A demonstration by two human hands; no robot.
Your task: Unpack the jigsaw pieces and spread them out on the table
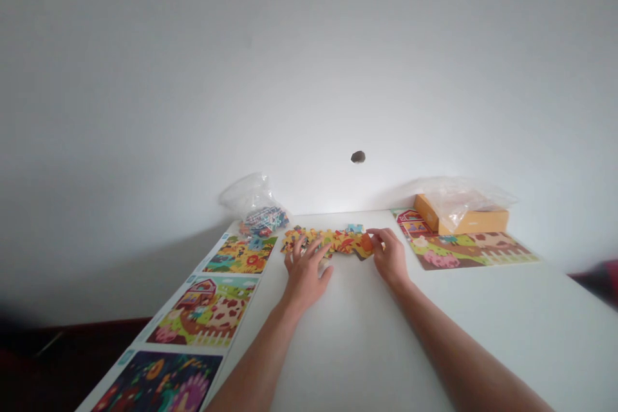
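— Two hands on the bench (367,335), both at the puzzle (333,241). See where it lies?

— Far side, near the wall, right under the fingertips. The left hand (305,270) covers its left part, the right hand (389,256) sits at its right end.

— How does it look?

— Low strip of joined pieces, mostly orange and yellow, bits of red and blue, ragged along the edges.

— And the hands?

— Left is flat and spread wide, fingers resting on the pieces, gripping nothing. Right is curled, fingertips pinched on the orange end piece (367,243).

— Around it?

— Bag of loose pieces (255,209) to the left, near the wall. Three picture cards (205,309) in a row down the left edge. On the right, a finished farm puzzle (470,250) with an orange box (476,219) on it.
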